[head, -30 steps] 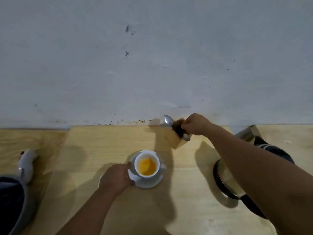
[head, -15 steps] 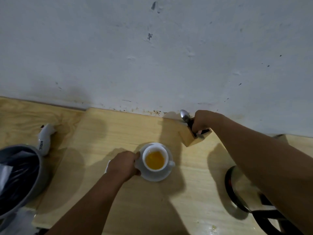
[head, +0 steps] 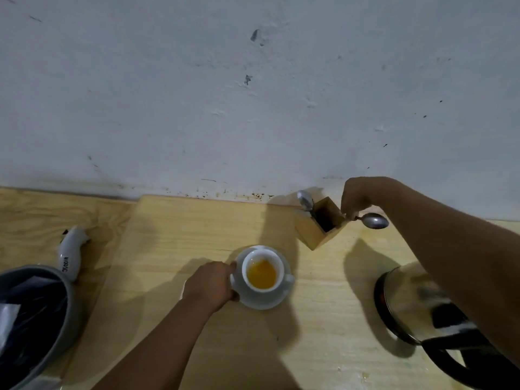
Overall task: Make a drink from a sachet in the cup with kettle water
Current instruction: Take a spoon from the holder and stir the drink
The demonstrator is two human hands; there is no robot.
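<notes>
Pinched in the right hand at centre right of the frame, a spoon is held by its handle, bowl pointing right, just beside the wooden holder. Left hand grips the saucer rim at lower centre. Cup of orange liquid sits on the saucer, below-left of the spoon. Kettle stands lower right.

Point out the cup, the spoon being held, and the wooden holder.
cup (head: 260,274), head view, on the orange drink inside.
spoon (head: 375,221), head view, on its bowl.
wooden holder (head: 311,230), head view, on its front wall.
</notes>
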